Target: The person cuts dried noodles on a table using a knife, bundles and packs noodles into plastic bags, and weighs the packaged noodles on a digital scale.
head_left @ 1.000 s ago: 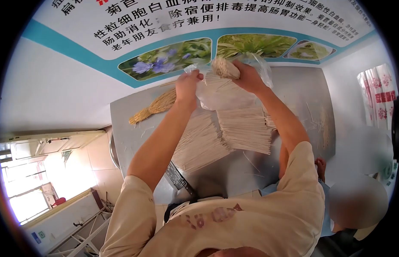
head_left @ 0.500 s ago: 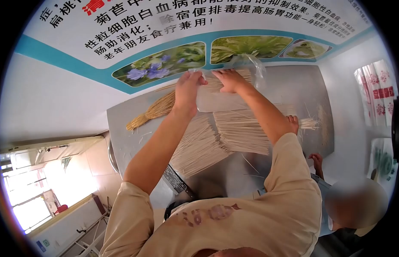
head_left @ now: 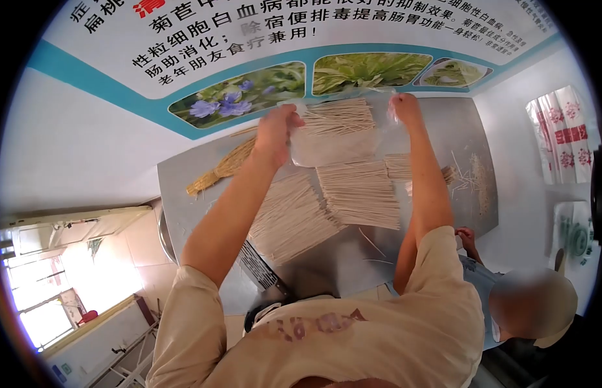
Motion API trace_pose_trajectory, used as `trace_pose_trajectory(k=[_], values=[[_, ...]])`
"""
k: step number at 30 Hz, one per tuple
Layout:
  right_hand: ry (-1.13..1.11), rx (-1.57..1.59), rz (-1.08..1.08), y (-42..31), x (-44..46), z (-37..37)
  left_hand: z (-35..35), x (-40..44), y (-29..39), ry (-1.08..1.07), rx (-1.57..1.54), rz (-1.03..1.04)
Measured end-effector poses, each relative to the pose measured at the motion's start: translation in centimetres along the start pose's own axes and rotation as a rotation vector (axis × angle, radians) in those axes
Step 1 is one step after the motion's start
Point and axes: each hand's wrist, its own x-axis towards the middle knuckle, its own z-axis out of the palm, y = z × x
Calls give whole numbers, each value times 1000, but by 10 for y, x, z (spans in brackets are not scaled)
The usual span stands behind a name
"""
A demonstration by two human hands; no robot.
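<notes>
Currently, the left hand (head_left: 275, 132) is pinching a clear plastic bag (head_left: 333, 152) by its left edge at upper centre, and the right hand (head_left: 404, 107) is gripping its film, fingers curled tight. 1 batch of noodle-like strands (head_left: 340, 118) is lying there, inside or atop being unclear. Around mid-frame, a left pile (head_left: 289, 223), middle pile (head_left: 359, 197) and smaller right pile (head_left: 398, 167) are lying unbagged on the desk (head_left: 194, 213).

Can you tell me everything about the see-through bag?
The bag looks like thin, clear plastic, cloudy white on its near side. It lies on the metal table, toward the far edge. Pale sticks lie at its far part; inside or on top, I can't tell. The left hand pinches its left; the right hand its right.
</notes>
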Motion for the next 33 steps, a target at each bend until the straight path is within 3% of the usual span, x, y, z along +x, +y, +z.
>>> trace_pose_trajectory(k=[1, 2, 4, 9, 12, 16, 19, 26, 32, 33], values=[[-150, 351, 109, 1, -2, -7, 0, 0, 4, 6, -35, -59], [-152, 349, 111, 0, -6, -11, 1, -1, 8, 10, -67, -114], [-203, 948, 168, -38, -30, -30, 4, 3, 14, 16, -120, -126], [-211, 1512, 150, -84, -26, -60, 8, 16, 40, -142, -137, -69], [-337, 1342, -7, -104, -39, -99, 23, -1, 61, -135, -114, 25], [-213, 1245, 34, -110, -49, -109, 28, -10, 56, -116, -131, 77], [-290, 1138, 184, -97, -44, -94, 28, 3, 33, -52, -145, -41], [-287, 951, 104, -55, -66, -77, 16, -2, -2, 17, -65, -22], [-89, 777, 17, -34, -92, -31, -2, -6, -21, 57, 25, -25], [209, 503, -261, -23, -96, -16, -5, -10, -21, 37, 12, -8]])
